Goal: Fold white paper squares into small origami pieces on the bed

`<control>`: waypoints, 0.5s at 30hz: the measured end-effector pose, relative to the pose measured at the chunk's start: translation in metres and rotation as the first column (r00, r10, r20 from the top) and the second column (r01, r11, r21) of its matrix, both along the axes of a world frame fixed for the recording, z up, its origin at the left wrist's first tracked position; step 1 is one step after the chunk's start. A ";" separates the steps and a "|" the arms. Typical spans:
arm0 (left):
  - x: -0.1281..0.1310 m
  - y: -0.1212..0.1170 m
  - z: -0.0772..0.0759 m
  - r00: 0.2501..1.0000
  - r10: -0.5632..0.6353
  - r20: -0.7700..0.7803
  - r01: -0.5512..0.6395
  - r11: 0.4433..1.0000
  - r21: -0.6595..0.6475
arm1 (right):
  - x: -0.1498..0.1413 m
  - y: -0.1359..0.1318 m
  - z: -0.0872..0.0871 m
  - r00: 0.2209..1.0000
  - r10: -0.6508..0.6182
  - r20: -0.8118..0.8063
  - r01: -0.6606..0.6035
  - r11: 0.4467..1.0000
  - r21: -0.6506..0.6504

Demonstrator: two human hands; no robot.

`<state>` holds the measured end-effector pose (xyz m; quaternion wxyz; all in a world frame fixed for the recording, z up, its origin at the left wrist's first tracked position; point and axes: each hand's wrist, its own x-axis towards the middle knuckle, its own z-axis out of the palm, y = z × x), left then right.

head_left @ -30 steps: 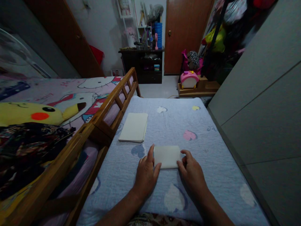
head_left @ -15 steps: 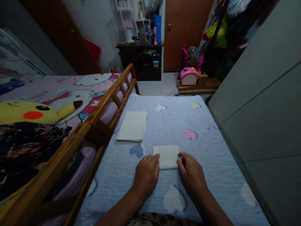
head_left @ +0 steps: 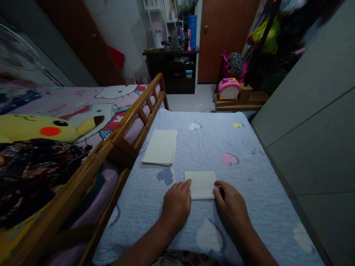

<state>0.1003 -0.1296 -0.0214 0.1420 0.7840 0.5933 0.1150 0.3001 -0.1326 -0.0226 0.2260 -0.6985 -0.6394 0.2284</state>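
A folded sheet of white paper point(head_left: 202, 185) lies flat on the heart-patterned bedspread point(head_left: 205, 147) in front of me. On its left edge rest the fingertips of my left hand point(head_left: 177, 201), the fingers together and the paper held at that side. My right hand point(head_left: 231, 201) has its thumb and index finger curled at the paper's right edge, seemingly pinching it. Farther off to the left lies a stack of white paper point(head_left: 160, 147), apart from both hands.
A wooden bed rail point(head_left: 133, 118) runs along the left, with a yellow plush toy point(head_left: 50, 127) and dark patterned cloth point(head_left: 39, 170) beyond it. A pale cabinet point(head_left: 313, 122) stands on the right. Past the foot are a dark dresser point(head_left: 161, 74) and a pink toy case point(head_left: 229, 89).
The view has turned slightly left, so everything sits a little farther right. Both hands stay at the edges of the folded paper, which looks the same.
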 end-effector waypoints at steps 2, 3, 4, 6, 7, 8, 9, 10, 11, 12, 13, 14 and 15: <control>0.001 0.000 -0.001 1.000 0.010 -0.025 -0.009 1.000 0.012 | 0.000 0.000 0.002 1.000 -0.007 -0.016 0.007 1.000 -0.016; 0.001 -0.001 -0.001 0.999 0.011 -0.039 -0.010 1.000 0.013 | 0.000 0.000 0.002 1.000 -0.011 -0.028 0.010 1.000 -0.022; 0.002 -0.001 -0.001 0.999 0.010 -0.054 -0.009 1.000 0.011 | 0.001 0.000 0.003 0.999 -0.011 -0.044 0.010 1.000 -0.026; 0.002 -0.001 0.000 0.997 0.008 -0.077 -0.008 1.000 -0.005 | 0.002 -0.001 0.003 0.997 -0.007 -0.075 0.004 1.000 -0.029; 0.003 -0.001 0.001 0.996 0.008 -0.085 -0.009 1.000 -0.015 | 0.002 -0.001 0.003 0.996 -0.002 -0.085 0.000 1.000 -0.027; 0.003 0.000 0.002 0.996 0.008 -0.090 -0.010 1.000 -0.024 | 0.003 -0.002 0.003 0.996 0.003 -0.089 -0.005 1.000 -0.021; 0.003 0.000 0.002 0.996 0.007 -0.094 -0.010 0.999 -0.032 | 0.003 -0.002 0.002 0.996 0.007 -0.087 -0.008 1.000 -0.013; 0.003 0.000 0.003 0.995 0.007 -0.097 -0.010 0.999 -0.038 | 0.003 -0.003 0.001 0.997 0.010 -0.080 -0.010 1.000 -0.004; 0.003 0.001 0.003 0.995 0.005 -0.099 -0.010 0.999 -0.043 | 0.003 -0.003 0.000 0.998 0.012 -0.069 -0.012 1.000 0.006; 0.003 0.001 0.003 0.995 0.003 -0.102 -0.008 0.999 -0.047 | 0.003 -0.003 -0.001 0.998 0.015 -0.058 -0.015 1.000 0.015; 0.002 0.002 0.003 0.995 0.002 -0.105 -0.007 0.999 -0.051 | 0.002 -0.003 -0.002 0.999 0.018 -0.046 -0.017 1.000 0.023; 0.002 0.002 0.003 0.994 0.001 -0.108 -0.008 0.998 -0.056 | 0.002 -0.003 -0.003 0.999 0.021 -0.035 -0.020 0.999 0.029; 0.002 0.003 0.003 0.994 0.002 -0.112 -0.009 0.998 -0.063 | 0.001 -0.003 -0.003 0.999 0.022 -0.025 -0.022 0.999 0.035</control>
